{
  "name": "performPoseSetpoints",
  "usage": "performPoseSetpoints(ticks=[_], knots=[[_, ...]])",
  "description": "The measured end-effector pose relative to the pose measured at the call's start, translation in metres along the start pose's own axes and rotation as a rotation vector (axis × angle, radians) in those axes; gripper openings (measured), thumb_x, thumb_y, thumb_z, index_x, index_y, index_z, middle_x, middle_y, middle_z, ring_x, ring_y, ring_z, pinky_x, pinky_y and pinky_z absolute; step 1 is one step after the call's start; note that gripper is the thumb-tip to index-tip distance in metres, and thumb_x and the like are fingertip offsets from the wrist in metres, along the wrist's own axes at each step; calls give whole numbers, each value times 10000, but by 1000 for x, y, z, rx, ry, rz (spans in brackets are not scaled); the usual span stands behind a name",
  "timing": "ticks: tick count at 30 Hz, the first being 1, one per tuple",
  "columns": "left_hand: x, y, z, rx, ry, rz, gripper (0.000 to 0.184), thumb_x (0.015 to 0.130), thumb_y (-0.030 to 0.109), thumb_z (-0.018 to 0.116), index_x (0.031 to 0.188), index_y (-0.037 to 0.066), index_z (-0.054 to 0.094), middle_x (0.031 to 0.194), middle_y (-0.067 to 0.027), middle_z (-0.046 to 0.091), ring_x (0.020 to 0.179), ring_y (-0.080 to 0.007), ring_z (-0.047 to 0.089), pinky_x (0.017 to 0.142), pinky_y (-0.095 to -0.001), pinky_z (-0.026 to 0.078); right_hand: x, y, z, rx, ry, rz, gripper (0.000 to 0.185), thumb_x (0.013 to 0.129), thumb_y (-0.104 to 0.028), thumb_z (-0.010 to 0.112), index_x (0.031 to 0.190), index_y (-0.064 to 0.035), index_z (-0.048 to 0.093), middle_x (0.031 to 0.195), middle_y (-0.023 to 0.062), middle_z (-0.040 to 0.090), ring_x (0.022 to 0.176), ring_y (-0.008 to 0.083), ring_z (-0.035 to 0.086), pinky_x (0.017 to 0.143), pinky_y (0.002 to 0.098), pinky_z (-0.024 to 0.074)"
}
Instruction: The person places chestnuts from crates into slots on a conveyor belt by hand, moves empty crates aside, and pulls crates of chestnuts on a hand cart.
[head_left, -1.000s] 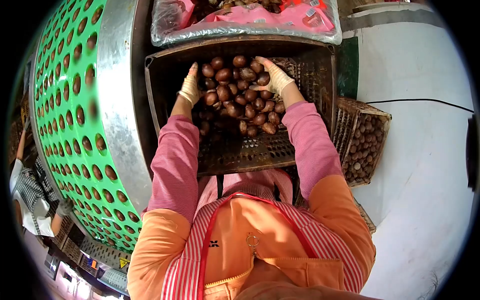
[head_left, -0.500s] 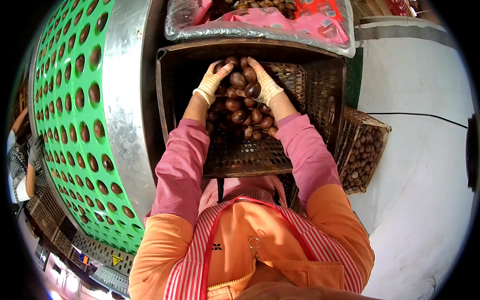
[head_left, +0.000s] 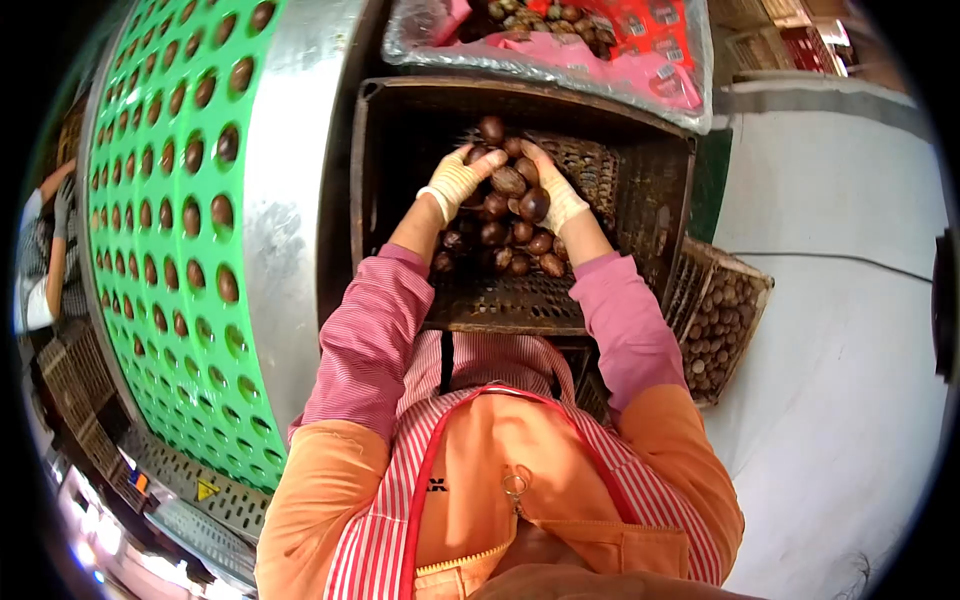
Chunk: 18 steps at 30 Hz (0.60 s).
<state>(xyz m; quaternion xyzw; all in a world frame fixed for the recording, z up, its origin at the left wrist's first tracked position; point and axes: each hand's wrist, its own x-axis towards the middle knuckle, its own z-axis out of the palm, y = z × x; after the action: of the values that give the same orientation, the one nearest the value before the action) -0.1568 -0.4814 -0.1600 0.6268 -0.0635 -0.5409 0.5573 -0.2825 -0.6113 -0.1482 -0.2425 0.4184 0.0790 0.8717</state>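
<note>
In the head view, a cluster of glossy, dark-brown, egg-shaped pieces (head_left: pixel 508 180) lies directly between the left hand (head_left: pixel 455 183) and the right hand (head_left: pixel 558 197), both in cream ribbed gloves. The cluster stretches away from the person, roughly along the line of the forearms; single pieces point various ways. Neither hand is clearly nearer—each touches its own side. The grip is a narrow two-handed cup, curved around several pieces; the undersides of the fingers are hidden, so I cannot tell how many pieces rest on them.

More loose pieces (head_left: pixel 493 234) lie on the person's side of the grip, inside the dark-brown perforated plastic crate (head_left: pixel 655 185). Left of the grip, beyond a curved silvery metal strip (head_left: pixel 290 200), stands a bright-green pocketed surface (head_left: pixel 172 385)—similar pieces sit in its pockets.
</note>
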Motion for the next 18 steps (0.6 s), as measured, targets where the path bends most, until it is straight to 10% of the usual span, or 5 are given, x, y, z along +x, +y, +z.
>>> performPoseSetpoints(ticks=[7,12,18], knots=[[-59,-9,26,-160,-19,-95,604,786,369,792,1238,31,578,1108,-102,644,940,-235,631,776,-375,548,-72,16,24,-67,-69,-7,504,943,-526,498,1251,-128,544,1113,120,644,871,300,665,743,454,596],[-77,12,36,-107,57,-30,588,768,410,801,1201,51,630,1127,-91,658,996,-216,613,852,-412,509,-45,11,-2,-84,-32,9,578,831,-601,633,1222,-177,581,1098,61,650,854,233,654,582,329,539],[-127,84,3,-99,122,175,496,797,451,758,1109,80,657,1027,-68,668,855,-197,629,719,-357,525,-115,-25,131,-326,-112,-130,421,869,-564,589,1123,-227,580,1000,47,641,773,225,646,523,334,528]])
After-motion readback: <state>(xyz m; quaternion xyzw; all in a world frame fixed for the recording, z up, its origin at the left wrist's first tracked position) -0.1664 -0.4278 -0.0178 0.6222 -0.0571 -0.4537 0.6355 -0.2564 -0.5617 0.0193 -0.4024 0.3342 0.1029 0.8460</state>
